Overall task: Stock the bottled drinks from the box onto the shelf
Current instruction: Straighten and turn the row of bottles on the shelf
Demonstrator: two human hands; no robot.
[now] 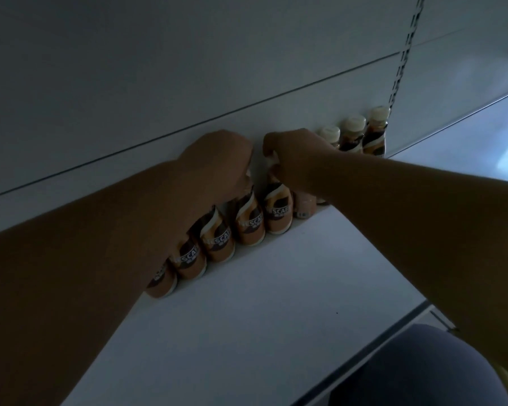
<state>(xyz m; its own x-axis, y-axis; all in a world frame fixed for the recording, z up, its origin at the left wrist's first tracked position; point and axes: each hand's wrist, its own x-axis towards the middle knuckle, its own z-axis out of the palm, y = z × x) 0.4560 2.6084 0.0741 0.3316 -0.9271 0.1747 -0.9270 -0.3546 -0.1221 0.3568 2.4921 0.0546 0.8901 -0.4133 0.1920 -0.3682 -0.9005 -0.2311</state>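
A row of brown coffee bottles with pale caps stands along the back wall of the white shelf (276, 288). My left hand (217, 162) is closed over the top of one bottle (248, 224) near the middle of the row. My right hand (296, 153) grips the cap of the neighbouring bottle (277, 212) just to its right. Both bottles rest upright on the shelf. More bottles (214, 241) run off to the left under my left forearm, and three bottles (374, 133) stand at the right end. The box is not in view.
The shelf's back panel (188, 68) rises right behind the bottles. A slotted metal upright (402, 54) runs down at the right end of the row. The shelf's front edge (393, 326) lies near my knee (423, 367).
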